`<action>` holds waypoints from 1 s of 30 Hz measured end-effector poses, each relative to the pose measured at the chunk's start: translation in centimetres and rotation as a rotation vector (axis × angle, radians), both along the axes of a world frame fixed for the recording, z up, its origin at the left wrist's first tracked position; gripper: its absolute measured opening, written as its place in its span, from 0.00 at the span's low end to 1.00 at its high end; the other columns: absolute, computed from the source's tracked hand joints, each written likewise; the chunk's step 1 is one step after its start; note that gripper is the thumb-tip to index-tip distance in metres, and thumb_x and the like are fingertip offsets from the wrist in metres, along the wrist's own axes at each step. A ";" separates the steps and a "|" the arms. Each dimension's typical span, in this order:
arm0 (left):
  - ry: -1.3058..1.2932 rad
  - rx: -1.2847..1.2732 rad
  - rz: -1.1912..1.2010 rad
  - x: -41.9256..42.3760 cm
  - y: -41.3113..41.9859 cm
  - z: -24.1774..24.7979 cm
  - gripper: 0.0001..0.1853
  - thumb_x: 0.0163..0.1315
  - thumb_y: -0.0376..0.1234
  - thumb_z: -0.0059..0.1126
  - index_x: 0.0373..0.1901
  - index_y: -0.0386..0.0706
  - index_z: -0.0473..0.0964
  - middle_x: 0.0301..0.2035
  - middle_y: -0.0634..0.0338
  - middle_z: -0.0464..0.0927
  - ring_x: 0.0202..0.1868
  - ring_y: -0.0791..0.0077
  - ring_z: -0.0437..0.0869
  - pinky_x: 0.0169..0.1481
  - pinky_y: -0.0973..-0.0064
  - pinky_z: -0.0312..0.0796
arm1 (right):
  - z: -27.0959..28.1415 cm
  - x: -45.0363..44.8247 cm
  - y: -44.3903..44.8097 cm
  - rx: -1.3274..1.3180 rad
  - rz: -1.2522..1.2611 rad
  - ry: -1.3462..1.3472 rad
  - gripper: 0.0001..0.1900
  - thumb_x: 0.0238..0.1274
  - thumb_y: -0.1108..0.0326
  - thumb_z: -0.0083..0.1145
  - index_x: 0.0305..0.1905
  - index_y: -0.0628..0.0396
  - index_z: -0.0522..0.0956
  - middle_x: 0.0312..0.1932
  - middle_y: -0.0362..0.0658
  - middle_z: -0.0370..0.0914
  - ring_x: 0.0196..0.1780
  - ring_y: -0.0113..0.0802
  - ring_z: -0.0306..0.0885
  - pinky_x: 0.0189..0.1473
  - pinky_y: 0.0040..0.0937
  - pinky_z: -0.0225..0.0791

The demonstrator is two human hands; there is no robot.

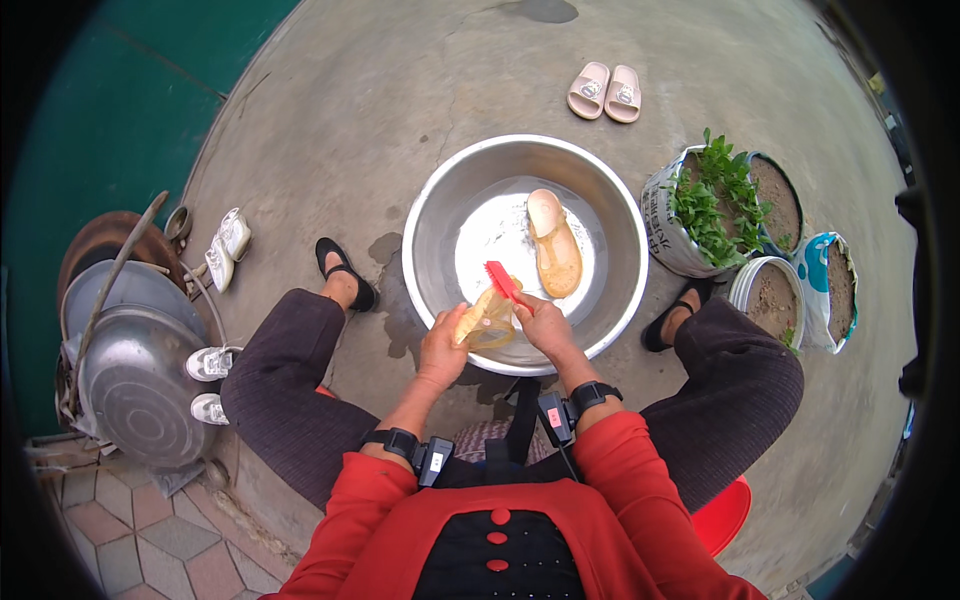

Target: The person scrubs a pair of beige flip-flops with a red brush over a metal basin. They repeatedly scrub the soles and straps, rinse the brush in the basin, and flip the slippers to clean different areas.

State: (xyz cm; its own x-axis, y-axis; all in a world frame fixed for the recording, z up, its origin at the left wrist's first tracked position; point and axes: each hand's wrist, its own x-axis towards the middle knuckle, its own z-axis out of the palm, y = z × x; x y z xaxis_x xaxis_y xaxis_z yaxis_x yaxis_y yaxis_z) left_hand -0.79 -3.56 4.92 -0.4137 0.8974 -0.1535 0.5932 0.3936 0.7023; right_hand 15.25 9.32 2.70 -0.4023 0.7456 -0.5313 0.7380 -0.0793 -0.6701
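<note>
A wide metal basin (439, 217) sits on the concrete ground between my feet, with a little water in its bottom. Over its near part, my left hand (444, 349) grips a translucent yellowish sandal (491, 319) by one end. In my right hand (546, 326) is a red scrubbing brush (501, 277), its bristles close to the sandal; I cannot tell whether they touch. The matching sandal (559, 259) lies in the basin to the right, its pale insole facing up at the far end. My fingers hide part of the brush handle.
Pink slide sandals (604, 91) lie beyond the basin. At right stand a sack of green plants (712, 206), a white bucket of soil (769, 296) and another soil bag (829, 289). White shoes (227, 247) and leaning metal basins (146, 382) are at left. A red plastic basin (724, 517) is behind my right leg.
</note>
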 end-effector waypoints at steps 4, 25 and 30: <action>-0.020 0.030 -0.046 0.0 0.1 0.5 0.27 0.52 0.23 0.53 0.58 0.43 0.72 0.49 0.53 0.76 0.51 0.53 0.79 0.55 0.65 0.72 | -1.8 1.0 1.1 -0.043 -0.103 -0.017 0.21 0.65 0.54 0.51 0.60 0.42 0.77 0.48 0.51 0.81 0.53 0.49 0.79 0.56 0.41 0.70; -0.038 -0.154 0.217 -0.2 2.1 1.2 0.49 0.55 0.24 0.57 0.75 0.51 0.41 0.50 0.46 0.78 0.53 0.50 0.80 0.56 0.61 0.72 | 6.6 -0.5 -1.2 -0.106 0.174 0.143 0.22 0.65 0.56 0.49 0.61 0.51 0.74 0.50 0.57 0.79 0.57 0.53 0.75 0.59 0.44 0.67; -0.045 -0.358 0.292 0.1 2.7 1.9 0.48 0.55 0.26 0.58 0.75 0.49 0.41 0.49 0.47 0.79 0.51 0.50 0.81 0.55 0.61 0.72 | 8.2 -1.1 -3.5 0.016 0.406 0.134 0.22 0.66 0.54 0.50 0.62 0.47 0.74 0.46 0.58 0.80 0.51 0.56 0.77 0.54 0.46 0.69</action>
